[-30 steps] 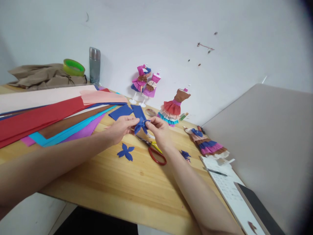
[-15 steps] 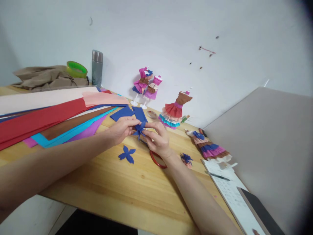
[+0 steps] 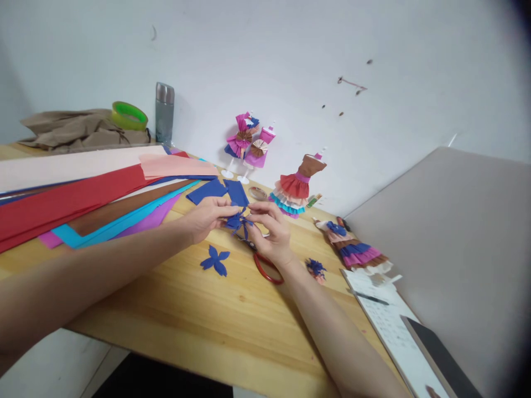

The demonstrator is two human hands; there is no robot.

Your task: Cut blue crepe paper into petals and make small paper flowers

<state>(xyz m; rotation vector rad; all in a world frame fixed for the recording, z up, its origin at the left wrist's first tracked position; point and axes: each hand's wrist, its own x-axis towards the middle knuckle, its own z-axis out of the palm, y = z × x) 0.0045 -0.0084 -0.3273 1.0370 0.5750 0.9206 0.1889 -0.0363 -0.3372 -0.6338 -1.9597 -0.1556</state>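
Note:
Between my hands is a blue paper flower (image 3: 237, 222) with narrow, pointed petals. My left hand (image 3: 208, 219) pinches it from the left between thumb and fingers. From the right, the fingertips of my right hand (image 3: 271, 232) close on its petals. Scissors with red handles (image 3: 267, 270) lie under my right hand, their blades partly hidden. A flat blue four-petal paper cutout (image 3: 215, 261) rests on the table in front of my left hand. Just beyond the hands lie two folded blue paper pieces (image 3: 207, 191).
Long strips of coloured paper (image 3: 74, 193) spread over the left side. Small dress forms in paper dresses (image 3: 296, 185) stand by the wall. At right are another ruffled paper dress (image 3: 359, 251), a blue-and-peach paper flower (image 3: 316, 269), and a notebook with a pen (image 3: 373, 299).
My right fingers have opened out slightly and shifted along the petals. The held flower has turned, and its petals look more bunched. My left hand keeps its pinch.

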